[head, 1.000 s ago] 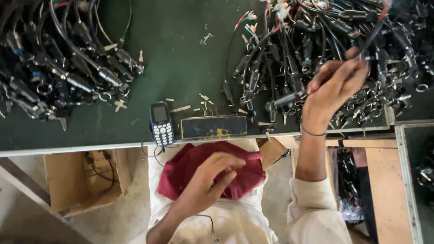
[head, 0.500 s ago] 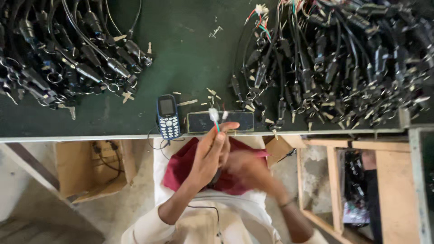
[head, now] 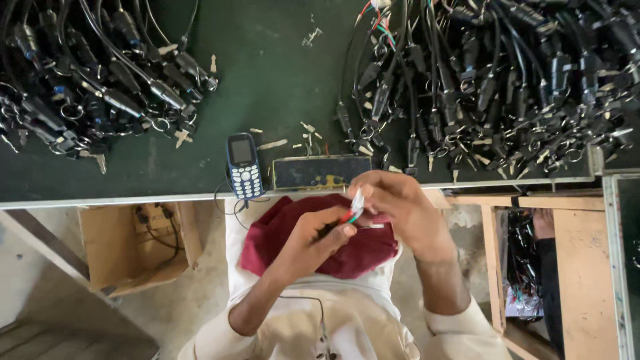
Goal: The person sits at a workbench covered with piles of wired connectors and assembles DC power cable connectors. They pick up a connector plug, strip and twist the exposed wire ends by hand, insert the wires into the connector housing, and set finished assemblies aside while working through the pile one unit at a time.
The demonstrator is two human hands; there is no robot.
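Small white connector with red-green wires, between both hands' fingertips.

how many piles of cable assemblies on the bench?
2. Left pile at the table's far-left; right pile, bigger, far-right above the right hand. Both run past the frame edge, so more may be hidden.

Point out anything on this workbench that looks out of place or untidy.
Small pale snipped offcuts lie scattered across the dark green table top between the two heaps of black cable assemblies. A small blue keypad phone sits near the table's front edge.
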